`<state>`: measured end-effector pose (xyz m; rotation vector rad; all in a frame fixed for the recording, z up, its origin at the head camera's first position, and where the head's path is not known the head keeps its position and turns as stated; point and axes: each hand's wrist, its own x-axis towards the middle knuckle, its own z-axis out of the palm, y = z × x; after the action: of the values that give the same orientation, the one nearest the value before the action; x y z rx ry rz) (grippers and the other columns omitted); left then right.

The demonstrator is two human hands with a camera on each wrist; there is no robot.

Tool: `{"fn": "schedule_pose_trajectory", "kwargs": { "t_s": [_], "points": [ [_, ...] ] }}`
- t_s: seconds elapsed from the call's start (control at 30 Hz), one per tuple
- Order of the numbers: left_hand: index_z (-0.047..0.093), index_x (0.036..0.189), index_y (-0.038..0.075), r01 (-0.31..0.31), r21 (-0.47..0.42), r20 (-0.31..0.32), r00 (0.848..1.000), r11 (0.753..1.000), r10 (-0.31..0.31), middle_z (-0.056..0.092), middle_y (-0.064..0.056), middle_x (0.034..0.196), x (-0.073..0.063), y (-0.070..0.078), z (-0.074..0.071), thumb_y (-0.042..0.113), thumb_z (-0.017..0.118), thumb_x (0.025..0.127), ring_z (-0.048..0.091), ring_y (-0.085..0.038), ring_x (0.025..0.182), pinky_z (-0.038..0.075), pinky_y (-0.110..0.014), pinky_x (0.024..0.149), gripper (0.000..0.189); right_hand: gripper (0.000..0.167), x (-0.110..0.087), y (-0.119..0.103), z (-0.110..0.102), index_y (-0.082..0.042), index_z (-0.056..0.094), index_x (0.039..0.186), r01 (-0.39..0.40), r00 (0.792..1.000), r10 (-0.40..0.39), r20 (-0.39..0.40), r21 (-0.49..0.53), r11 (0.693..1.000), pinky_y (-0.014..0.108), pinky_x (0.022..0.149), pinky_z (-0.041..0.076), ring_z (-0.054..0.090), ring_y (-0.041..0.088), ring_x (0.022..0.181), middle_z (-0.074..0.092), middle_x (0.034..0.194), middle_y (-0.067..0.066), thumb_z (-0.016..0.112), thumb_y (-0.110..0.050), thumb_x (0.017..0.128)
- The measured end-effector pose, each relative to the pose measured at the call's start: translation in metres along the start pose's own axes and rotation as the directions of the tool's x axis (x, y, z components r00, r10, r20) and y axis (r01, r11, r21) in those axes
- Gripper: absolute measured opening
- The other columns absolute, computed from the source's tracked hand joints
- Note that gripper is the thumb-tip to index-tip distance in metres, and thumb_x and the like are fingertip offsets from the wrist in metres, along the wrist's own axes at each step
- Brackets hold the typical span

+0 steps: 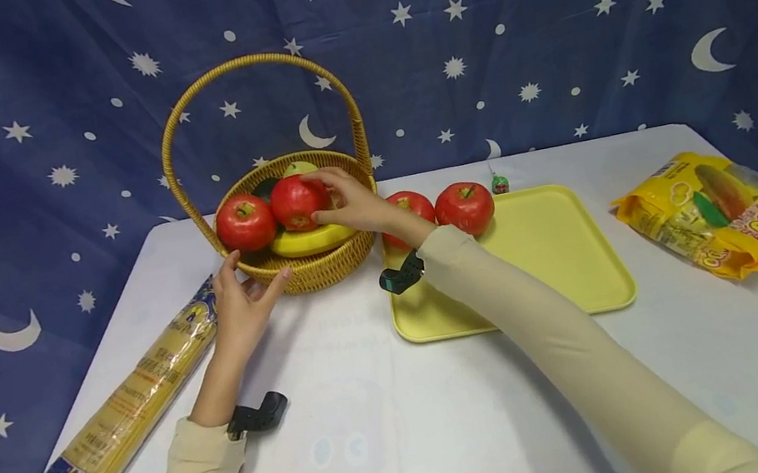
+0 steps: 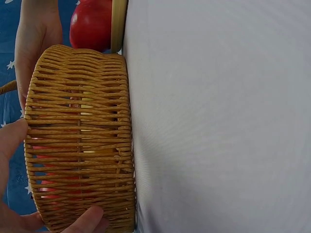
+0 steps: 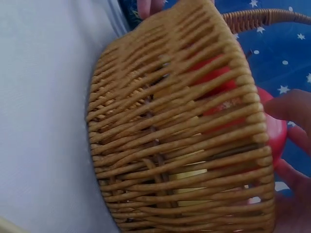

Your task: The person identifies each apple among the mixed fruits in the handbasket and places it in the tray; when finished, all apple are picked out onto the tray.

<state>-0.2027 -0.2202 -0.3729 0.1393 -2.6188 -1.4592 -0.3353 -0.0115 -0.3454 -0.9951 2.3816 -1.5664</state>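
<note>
A wicker basket [image 1: 324, 267] with a tall arched handle stands at the back left of the table. My right hand [image 1: 350, 203] grips a red apple [image 1: 297, 203] from its right side, at the top of the basket above a banana [image 1: 311, 240]. Another red apple [image 1: 245, 223] lies on the left inside the basket, with a dark green fruit and a yellowish-green fruit [image 1: 300, 168] behind. My left hand [image 1: 239, 307] holds the basket's front left side, thumb and fingers spread around the weave. In the right wrist view, the gripped apple [image 3: 277, 131] shows beyond the rim.
Two more red apples [image 1: 465, 208] sit at the left of a yellow tray [image 1: 609, 289], partly behind my right forearm. A spaghetti packet [image 1: 140, 393] lies along the left. A yellow snack bag [image 1: 721, 214] lies on the right. A small green object [image 1: 499, 184] is behind the tray.
</note>
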Motion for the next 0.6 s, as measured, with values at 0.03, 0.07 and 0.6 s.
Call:
{"fn": "schedule_pose_trajectory", "kwargs": {
  "t_s": [0.03, 0.07, 0.6],
  "points": [
    [0.011, 0.154, 0.001, -0.001, -0.001, 0.000, 1.000, 1.000, 0.001, 0.013, -0.029, 0.150, 0.0000, 0.0007, -0.0002, 0.038, 0.068, 0.091, 0.043, -0.045, 0.130, 0.043, -0.045, 0.106, 0.092, 0.060, 0.0011, -0.0001, -0.0008, -0.007, 0.043, 0.146, -0.001, 1.000, 0.001, 0.008, -0.010, 1.000, 0.034, 0.110, 0.039, 0.040, 0.030, 0.133, 0.032, 0.149, 0.015, 0.067, -0.008, 0.091],
    [0.011, 0.154, 0.001, 0.000, -0.003, 0.000, 1.000, 1.000, 0.000, 0.013, -0.029, 0.150, -0.0001, 0.0013, -0.0005, 0.038, 0.068, 0.091, 0.043, -0.045, 0.130, 0.043, -0.045, 0.106, 0.092, 0.061, 0.0019, -0.0002, -0.0014, -0.008, 0.042, 0.146, 0.000, 1.000, 0.000, 0.015, -0.021, 1.000, 0.033, 0.110, 0.038, 0.039, 0.030, 0.134, 0.032, 0.149, 0.015, 0.067, -0.009, 0.091],
    [0.011, 0.154, 0.001, -0.007, 0.002, 0.005, 1.000, 1.000, 0.007, 0.012, -0.029, 0.150, -0.0021, -0.0016, 0.0000, 0.041, 0.068, 0.091, 0.043, -0.046, 0.130, 0.044, -0.047, 0.105, 0.094, 0.069, 0.0052, 0.0001, 0.0058, -0.021, 0.038, 0.150, -0.049, 0.999, 0.049, -0.006, -0.209, 0.977, 0.043, 0.111, 0.033, 0.031, 0.029, 0.137, 0.033, 0.150, 0.011, 0.071, -0.023, 0.089]
  ]
}}
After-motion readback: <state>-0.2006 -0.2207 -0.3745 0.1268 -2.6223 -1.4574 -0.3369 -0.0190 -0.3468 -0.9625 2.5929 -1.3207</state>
